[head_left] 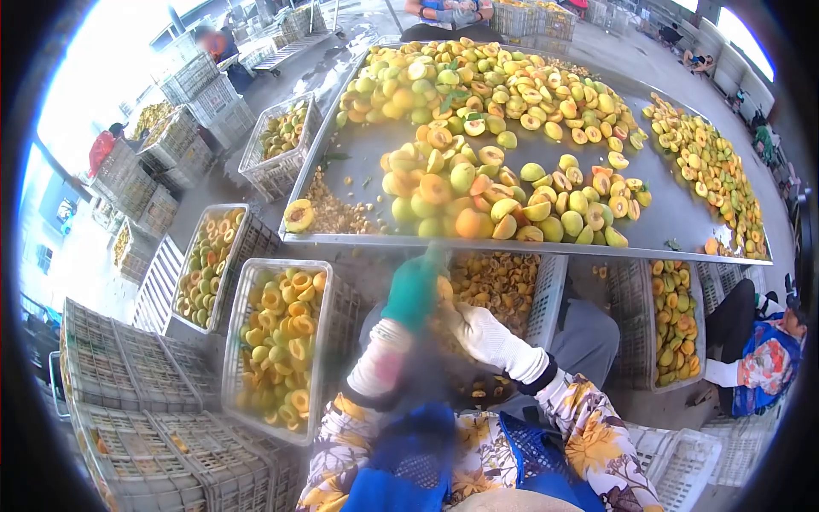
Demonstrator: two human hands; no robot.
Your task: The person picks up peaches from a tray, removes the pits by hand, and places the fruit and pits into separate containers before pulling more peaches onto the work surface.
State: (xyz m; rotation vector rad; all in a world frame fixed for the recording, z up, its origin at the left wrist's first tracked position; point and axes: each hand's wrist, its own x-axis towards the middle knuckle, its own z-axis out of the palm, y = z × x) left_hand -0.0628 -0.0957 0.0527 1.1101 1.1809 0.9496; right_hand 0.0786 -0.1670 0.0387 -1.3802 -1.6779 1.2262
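My left hand (411, 292), in a green glove with a white cuff, is closed and held just below the near edge of the metal table (512, 248). A yellow-orange apricot (444, 288) shows at its fingers, partly hidden and blurred. My right hand (490, 337), in a white knit glove, meets it with the fingertips pinched together. Whatever the right fingers hold is too small and smeared to make out. Beneath both hands stands a crate (552, 294) with brown-orange pits or scraps (499, 282). Halved and whole apricots (503, 205) are heaped on the table above.
A crate of apricot halves (286, 341) stands at my left, with another crate (209, 264) behind it. Stacked crates (136, 367) fill the lower left. A crate of fruit (676, 316) is at the right, near a seated person (763, 363). Another person (452, 15) sits across the table.
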